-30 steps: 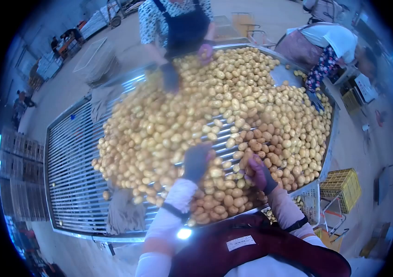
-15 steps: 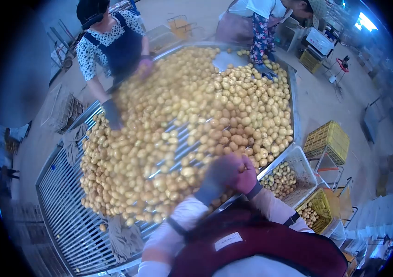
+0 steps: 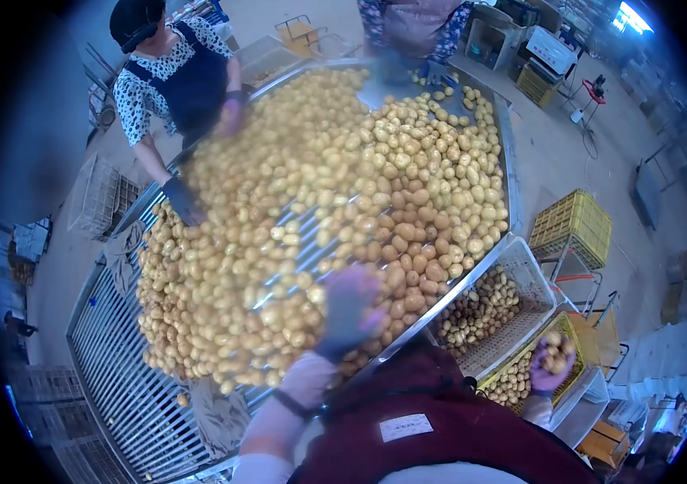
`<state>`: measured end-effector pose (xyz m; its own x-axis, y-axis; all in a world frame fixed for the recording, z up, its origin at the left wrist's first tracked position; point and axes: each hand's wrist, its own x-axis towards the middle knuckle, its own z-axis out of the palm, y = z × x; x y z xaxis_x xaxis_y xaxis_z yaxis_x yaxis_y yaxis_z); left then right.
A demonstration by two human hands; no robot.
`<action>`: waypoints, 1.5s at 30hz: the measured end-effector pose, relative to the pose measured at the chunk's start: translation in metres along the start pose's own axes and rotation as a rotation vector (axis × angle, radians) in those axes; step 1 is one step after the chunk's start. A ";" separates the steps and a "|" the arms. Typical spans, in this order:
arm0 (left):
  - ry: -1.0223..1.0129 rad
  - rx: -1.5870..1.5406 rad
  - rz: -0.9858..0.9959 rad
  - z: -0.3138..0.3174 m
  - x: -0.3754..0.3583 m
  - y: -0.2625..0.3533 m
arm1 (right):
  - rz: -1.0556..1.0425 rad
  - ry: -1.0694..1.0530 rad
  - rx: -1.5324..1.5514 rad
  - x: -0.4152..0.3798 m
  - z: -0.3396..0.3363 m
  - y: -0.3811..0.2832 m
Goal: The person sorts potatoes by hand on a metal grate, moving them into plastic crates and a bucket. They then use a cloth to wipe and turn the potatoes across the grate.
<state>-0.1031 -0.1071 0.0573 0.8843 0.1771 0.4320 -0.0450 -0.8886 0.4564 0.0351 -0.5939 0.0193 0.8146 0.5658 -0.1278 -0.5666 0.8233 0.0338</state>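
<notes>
My left hand, in a grey and purple glove, is over the heap of potatoes on the slatted metal table. It is blurred, but the thumb stands apart from the outstretched fingers and no potato shows in it. Off to the right, my right hand cradles several potatoes above a yellow crate. More potatoes lie inside that crate. Between the table and the yellow crate stands a white crate, partly filled with small potatoes.
Across the table on the left, a person in a dark apron has gloved hands on the potatoes. Another person's gloved hand is at the far edge. The metal rim borders my side. A yellow crate sits on a stand at right.
My hands were together near the table's rim. My right hand has swung right to the yellow crate with potatoes; my left has shifted left. The far person has straightened and drawn back.
</notes>
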 end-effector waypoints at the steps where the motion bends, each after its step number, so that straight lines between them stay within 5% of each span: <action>1: 0.075 0.074 -0.071 -0.015 -0.010 -0.018 | -0.102 0.099 -0.301 -0.034 -0.017 -0.034; 3: 0.015 0.138 -0.429 -0.043 -0.062 -0.054 | -0.266 0.288 -0.723 -0.071 -0.047 -0.077; 6: 0.291 0.292 -0.656 -0.069 -0.114 -0.073 | -0.670 1.019 -1.180 -0.043 -0.090 -0.091; 8: 0.122 0.511 -0.580 -0.054 -0.143 -0.080 | -0.731 1.143 -1.784 0.021 -0.117 -0.064; 10: -0.050 0.586 -0.494 -0.040 -0.149 -0.058 | -0.785 0.733 -2.198 0.109 -0.091 0.023; 12: -0.026 0.335 -0.483 -0.022 -0.136 -0.052 | -0.670 0.367 -1.938 0.192 -0.020 0.162; 13: -0.011 0.212 -0.475 -0.016 -0.128 -0.052 | -0.721 -0.258 -2.415 0.230 -0.006 0.179; 15: -0.106 0.212 -0.479 -0.014 -0.113 -0.049 | -0.304 -0.312 -2.062 0.276 0.014 0.247; 16: -0.157 0.213 -0.481 -0.015 -0.107 -0.048 | -0.594 -0.643 -2.475 0.312 -0.002 0.261; 19: -0.236 0.332 -0.564 -0.012 -0.097 -0.049 | -0.450 -0.584 -2.643 0.363 -0.035 0.284; 20: -0.222 0.321 -0.574 -0.013 -0.094 -0.050 | -0.443 -0.735 -2.641 0.379 -0.035 0.280; 23: -0.189 0.303 -0.605 -0.011 -0.083 -0.054 | -0.077 -0.519 -2.563 0.384 0.007 0.293; 24: -0.182 0.313 -0.609 -0.009 -0.077 -0.059 | -0.221 -0.517 -2.492 0.381 0.001 0.296; 27: -0.159 0.379 -0.561 0.011 -0.065 -0.081 | -0.197 -0.818 -2.227 0.359 0.010 0.316; 28: -0.163 0.408 -0.531 0.015 -0.064 -0.087 | -0.281 -1.063 -2.328 0.357 -0.026 0.315; 31: -0.152 0.287 -0.578 0.015 -0.041 -0.097 | -0.051 -0.914 -2.464 0.342 -0.016 0.335; 32: -0.177 0.296 -0.589 0.013 -0.037 -0.101 | 0.318 -0.720 -2.408 0.344 -0.006 0.337; 35: -0.039 0.330 -0.480 0.034 -0.056 -0.132 | -0.009 -1.138 -2.161 0.368 -0.037 0.320; 36: -0.066 0.432 -0.446 0.035 -0.060 -0.135 | 0.007 -1.019 -2.332 0.357 -0.022 0.320; 39: 0.208 -0.054 -0.576 -0.009 -0.057 -0.116 | -0.068 -0.558 -2.014 0.348 -0.025 0.286; 41: 0.327 -0.061 -0.560 -0.042 -0.083 -0.099 | -0.038 -0.232 -1.751 0.309 0.026 0.273; 42: 0.343 -0.010 -0.718 -0.059 -0.087 -0.077 | -0.318 -0.370 -1.922 0.302 0.017 0.247; 44: 0.512 -0.113 -0.773 -0.071 -0.129 -0.064 | -0.544 -0.217 -1.859 0.276 0.007 0.192; 45: 0.528 -0.026 -0.771 -0.078 -0.145 -0.059 | -0.466 0.058 -1.628 0.251 0.006 0.170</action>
<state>-0.2649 -0.0477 0.0286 0.3485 0.8889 0.2972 0.4504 -0.4369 0.7786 0.1442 -0.3119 -0.0013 0.9525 0.2738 0.1335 0.1415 -0.0097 -0.9899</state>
